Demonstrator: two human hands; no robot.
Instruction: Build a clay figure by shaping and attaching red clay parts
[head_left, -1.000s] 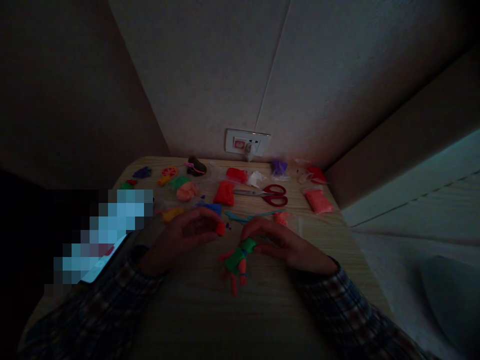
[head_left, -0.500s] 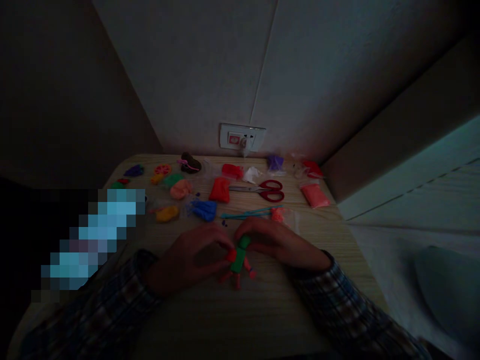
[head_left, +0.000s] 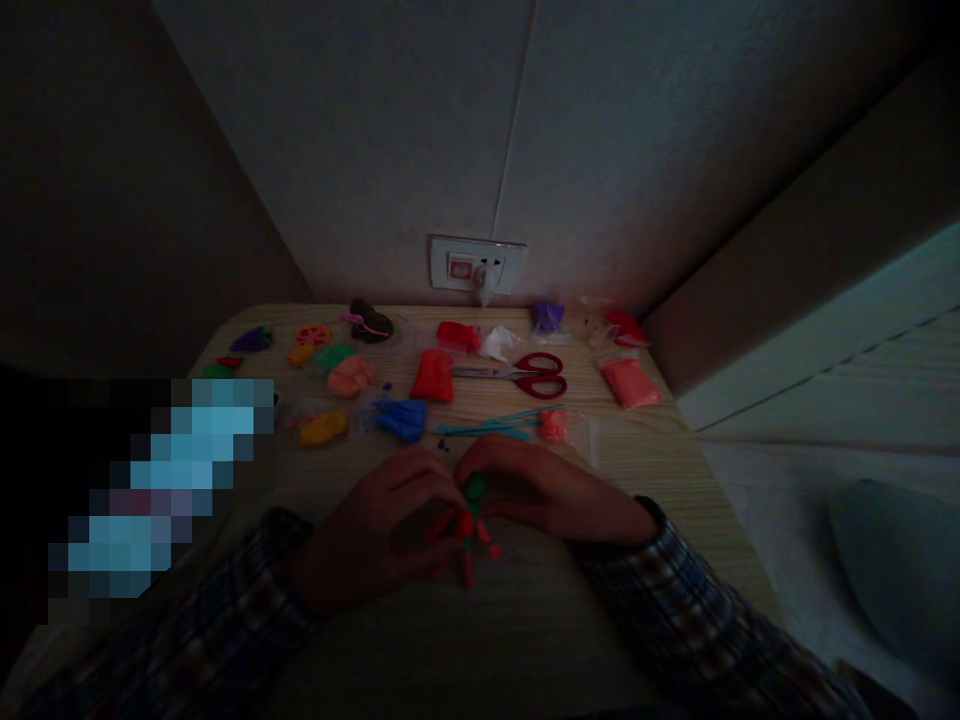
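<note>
A small clay figure (head_left: pixel 474 502) with a green head and body and reddish limbs is between my hands, low over the table. My right hand (head_left: pixel 529 487) curls around its green head and side, fingers closed on it. From the left, the thumb and fingertips of my left hand (head_left: pixel 394 510) pinch a small red clay piece (head_left: pixel 465 525) against the front of the green body. Part of the figure is hidden behind these fingers, and the light is dim. Just beyond my hands lie thin turquoise modelling tools (head_left: pixel 480 431) and a bag of blue clay (head_left: pixel 401 419).
Red-handled scissors (head_left: pixel 536 375) lie mid-table, by a red clay pack (head_left: pixel 433 376). Yellow clay (head_left: pixel 322 428), peach clay (head_left: pixel 351 377) and a brown clay piece (head_left: pixel 371 321) are at left. A pink pack (head_left: pixel 630 383) is at right. A socket (head_left: pixel 478 265) is on the wall behind.
The red piece in my left fingers has moved from the body's left side onto its front, covering much of the green. The view has shifted slightly.
</note>
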